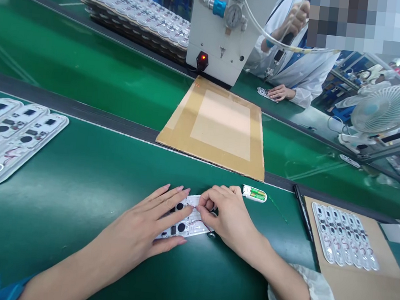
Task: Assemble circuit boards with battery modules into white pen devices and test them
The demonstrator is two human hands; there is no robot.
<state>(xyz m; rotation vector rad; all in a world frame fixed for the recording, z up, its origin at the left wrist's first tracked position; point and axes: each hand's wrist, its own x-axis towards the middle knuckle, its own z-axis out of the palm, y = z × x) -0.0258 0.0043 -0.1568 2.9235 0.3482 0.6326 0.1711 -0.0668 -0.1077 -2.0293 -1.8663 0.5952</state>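
Observation:
A small white circuit board panel (192, 227) with round black parts and thin red wires lies on the green table below me. My left hand (151, 216) rests flat over its left part, fingers stretched and spread, pressing it to the table. At the panel's right part, my right hand (227, 211) is closed in a pinch, thumb and forefinger together at a thin wire. The fingers partly hide the wire and the panel's right end. Just beyond the right hand sits a small white rounded piece with green and gold stripes (254, 193).
White circuit panels (27, 140) lie at left; more (345, 237) rest on cardboard at right beside a black pen (303, 212). A cardboard sheet (223, 124) spans the green belt toward a machine (218, 34). Across it, a co-worker's hand (279, 92) touches a panel; a fan (388, 109) stands right.

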